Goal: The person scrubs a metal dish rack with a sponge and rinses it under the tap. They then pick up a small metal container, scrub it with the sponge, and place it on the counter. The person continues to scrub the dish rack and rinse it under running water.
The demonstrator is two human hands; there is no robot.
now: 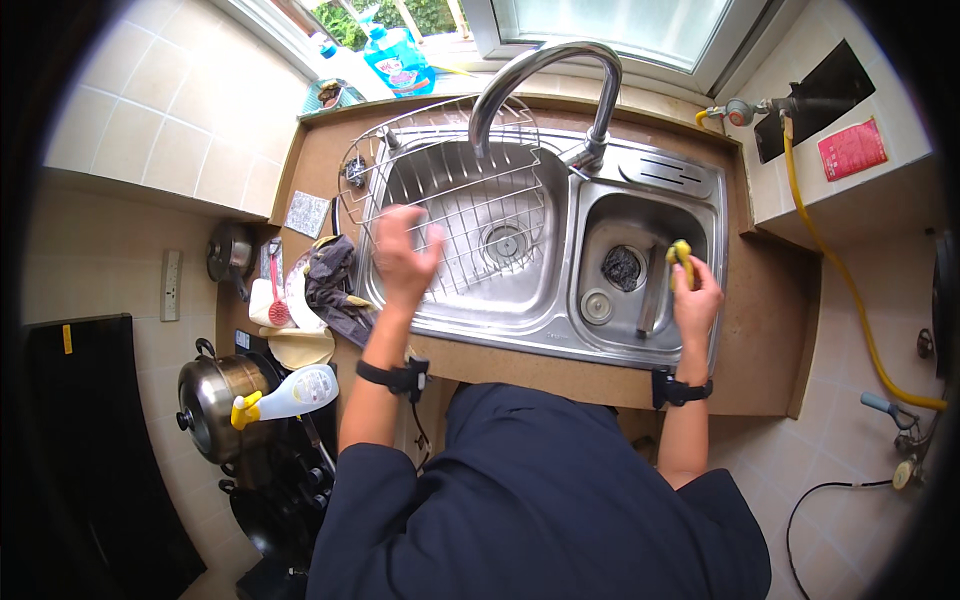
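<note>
My right hand pinches a small yellow-and-dark sponge over the right side of the small sink basin. Below it in that basin lie a dark wad of scouring mesh at the drain, a round metal strainer and a flat metal strip. My left hand, blurred, is over the left side of the large basin. Its fingers are apart, with nothing seen between them. Around and beyond that hand, a metal wire rack lies tilted across the large basin.
A chrome faucet arches over the rack. Left of the sink are dark work gloves, a red-handled brush, a spray bottle and a lidded pot. Soap bottles line the sill. A yellow gas hose runs along the right wall.
</note>
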